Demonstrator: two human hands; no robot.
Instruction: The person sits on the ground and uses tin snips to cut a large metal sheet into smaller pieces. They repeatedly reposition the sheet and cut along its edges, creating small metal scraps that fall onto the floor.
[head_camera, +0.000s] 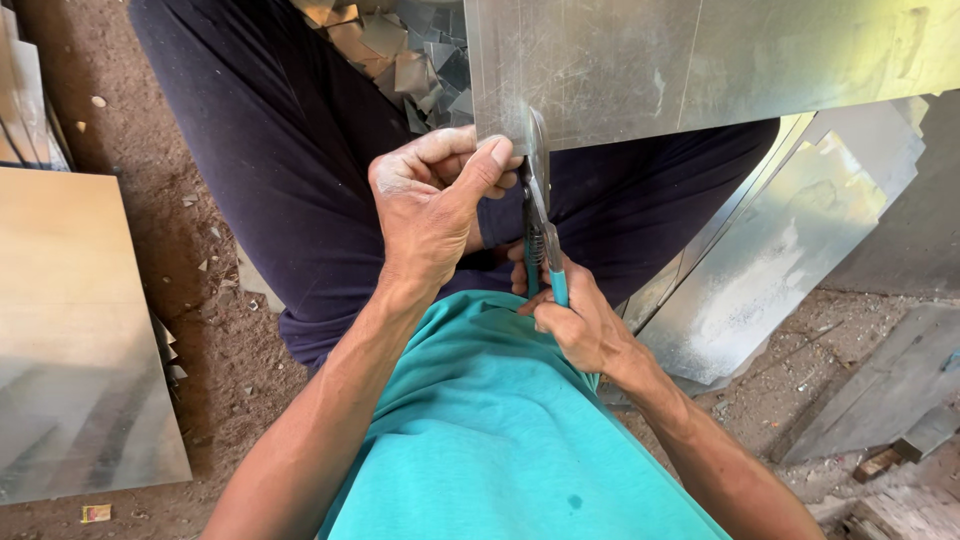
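Observation:
A large scratched sheet of grey metal (700, 60) lies across my lap at the top of the view. My left hand (435, 200) pinches the sheet's near edge between thumb and fingers. Right beside it, my right hand (575, 320) grips the teal handles of tin snips (540, 225). The snips' blades point away from me and bite into the sheet's edge next to my left thumb.
Several small metal offcuts (400, 60) lie on the ground between my knees. More cut metal sheets (790, 230) lean at the right. A flat pale sheet (70, 330) rests on the dirt floor at the left. Wooden planks (890, 390) sit at lower right.

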